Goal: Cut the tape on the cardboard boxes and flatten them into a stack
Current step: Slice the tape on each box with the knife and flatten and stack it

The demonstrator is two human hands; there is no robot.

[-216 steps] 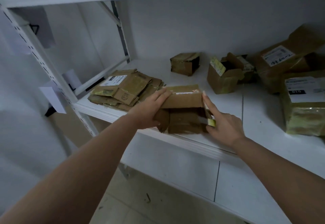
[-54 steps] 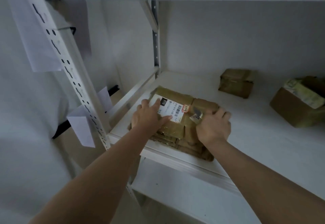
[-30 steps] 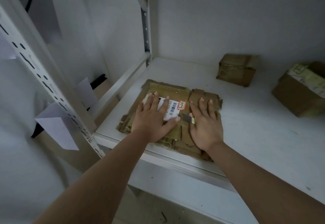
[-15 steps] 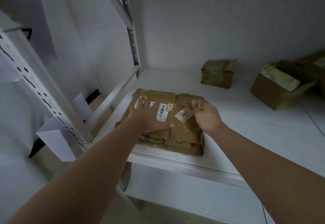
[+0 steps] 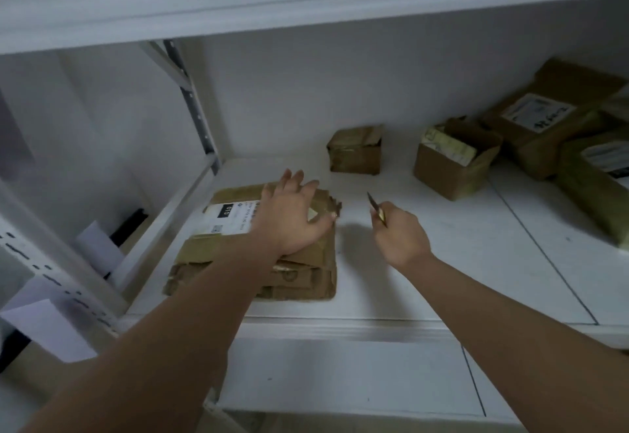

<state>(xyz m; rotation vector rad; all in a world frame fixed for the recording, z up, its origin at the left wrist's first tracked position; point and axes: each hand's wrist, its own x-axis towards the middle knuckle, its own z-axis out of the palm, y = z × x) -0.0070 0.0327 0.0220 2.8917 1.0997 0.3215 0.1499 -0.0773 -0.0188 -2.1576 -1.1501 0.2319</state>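
Note:
A stack of flattened cardboard boxes (image 5: 299, 272) lies at the left of the white shelf (image 5: 425, 279), its top piece bearing a white label. My left hand (image 5: 292, 218) rests flat on the stack with fingers spread. To the right of the stack, my right hand (image 5: 398, 235) hovers over bare shelf and grips a small knife (image 5: 376, 208), blade pointing up and away. Further back stand a small taped box (image 5: 355, 150) and an opened box (image 5: 452, 163) with a yellowish label.
Larger taped parcels (image 5: 551, 116) pile up at the far right of the shelf. A white upright post (image 5: 197, 106) and a side rail bound the shelf on the left. Another shelf board runs overhead. Paper tags hang from the near-left post (image 5: 51, 262).
My right hand has lifted off the stack and moved right, now holding the knife clear of it. My left hand stays on the stack. The view has swung right, showing more boxes.

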